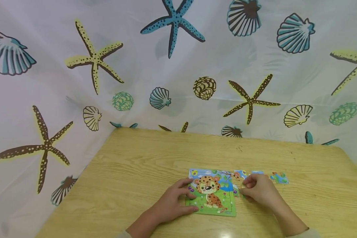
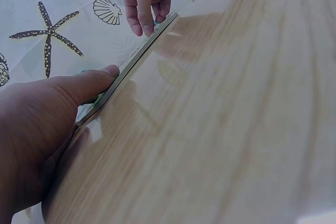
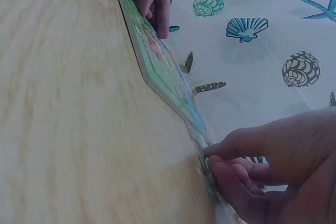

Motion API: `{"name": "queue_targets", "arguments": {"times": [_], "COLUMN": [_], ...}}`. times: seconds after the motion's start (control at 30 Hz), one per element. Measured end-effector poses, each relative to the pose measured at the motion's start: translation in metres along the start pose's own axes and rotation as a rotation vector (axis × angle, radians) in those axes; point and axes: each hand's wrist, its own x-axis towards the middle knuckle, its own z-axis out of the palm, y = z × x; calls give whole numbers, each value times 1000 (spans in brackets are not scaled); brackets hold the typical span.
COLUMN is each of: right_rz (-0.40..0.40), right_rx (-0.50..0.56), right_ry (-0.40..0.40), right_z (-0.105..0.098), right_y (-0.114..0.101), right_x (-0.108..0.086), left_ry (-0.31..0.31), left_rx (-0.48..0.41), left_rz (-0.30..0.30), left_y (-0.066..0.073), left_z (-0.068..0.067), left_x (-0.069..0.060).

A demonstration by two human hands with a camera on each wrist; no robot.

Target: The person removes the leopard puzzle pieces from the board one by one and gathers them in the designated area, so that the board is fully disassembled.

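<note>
A jigsaw puzzle board (image 1: 209, 195) with a cartoon leopard cub on green grass lies flat on the table. My left hand (image 1: 175, 200) rests on its left side, thumb and fingers spread over the edge; the left wrist view shows the thumb (image 2: 107, 74) against the board's rim. Just right of the board, my right hand (image 1: 261, 190) pinches a small puzzle piece (image 1: 242, 195) between thumb and fingertips, close to the tabletop. The fingers hide most of that piece. In the right wrist view the right hand (image 3: 262, 169) is beside the board's corner.
Several loose puzzle pieces lie right of the board, among them a blue piece (image 1: 257, 172) and a green and blue group (image 1: 279, 178). The wooden table (image 1: 142, 155) ends at a hanging cloth (image 1: 184, 69) printed with shells and starfish.
</note>
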Motion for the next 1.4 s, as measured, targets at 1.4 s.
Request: {"name": "queue_targets", "arguments": {"times": [1.4], "right_rz": [-205], "right_rx": [263], "right_ry": [-386], "right_z": [50], "right_y": [-22], "right_x": [15], "left_ry": [6], "left_rx": [13], "left_rz": [4], "left_y": [4], "left_z": [1], "left_x": [-1]}}
